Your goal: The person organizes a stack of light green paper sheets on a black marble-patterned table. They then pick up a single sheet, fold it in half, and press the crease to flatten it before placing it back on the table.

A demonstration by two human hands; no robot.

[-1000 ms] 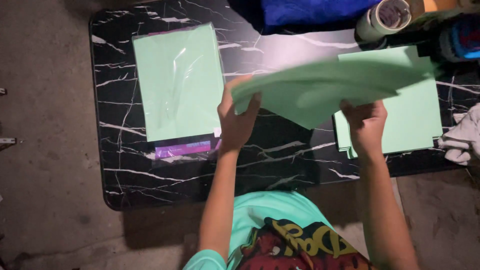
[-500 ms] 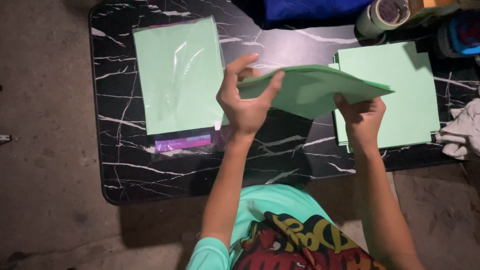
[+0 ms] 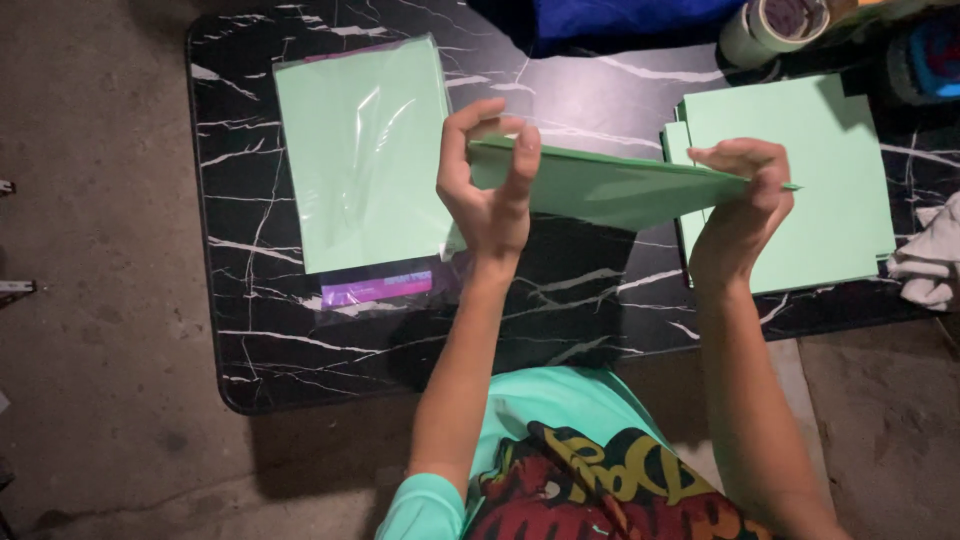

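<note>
At frame centre, left hand [image 3: 492,195] and right hand [image 3: 742,195] pinch the green sheet [image 3: 610,185], probably folded; edges should stay aligned.

A folded green sheet [image 3: 620,185] is held above the black marble table [image 3: 560,300], pinched by the left hand [image 3: 490,190] and right hand [image 3: 745,195]. A bagged paper pack [image 3: 365,165] is seen left of the sheet, a loose stack [image 3: 820,180] right of it.

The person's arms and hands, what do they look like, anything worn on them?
Both arms are bare from the short sleeves down. The left hand and right hand wear no gloves, and no rings, watch or bands show. A teal sleeve covers the left upper arm, part of a teal shirt with a colourful print on the front.
</note>
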